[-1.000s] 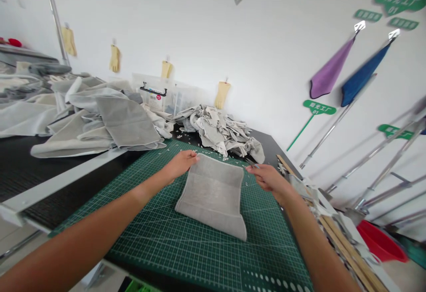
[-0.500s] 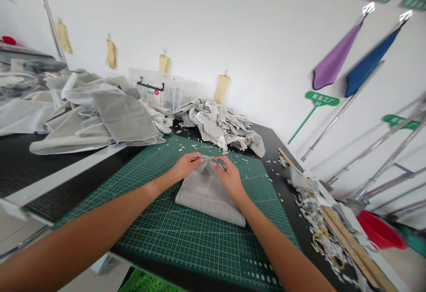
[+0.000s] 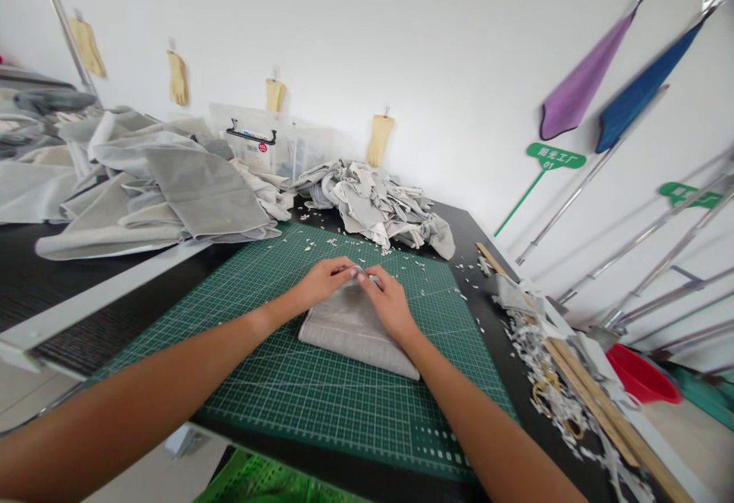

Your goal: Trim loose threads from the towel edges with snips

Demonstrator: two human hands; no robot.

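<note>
A folded grey cloth (image 3: 352,331) lies on a green cutting mat (image 3: 287,381), its far edge raised between my hands. My left hand (image 3: 328,280) is closed, pinching that edge between thumb and fingers. Close beside it, my right hand (image 3: 387,303) is closed on the same edge, the thumb tips almost meeting. Something small and pale shows at the right fingers; I cannot make out what it is. White scraps (image 3: 332,241) are scattered over the far part of the mat.
Heaps of grey cloth (image 3: 200,193) lie at the left, with another cloth pile (image 3: 372,205) behind the mat. A clear plastic box (image 3: 252,153) stands by the wall. Along the right edge are wooden strips (image 3: 590,396), trimmings and yellow-handled scissors (image 3: 542,392). A green basket (image 3: 258,480) sits below the front edge.
My hands have drawn closer together at the raised edge, closing the gap between them. A small bluish item seen at my right fingers earlier now shows less. The view has shifted slightly.
</note>
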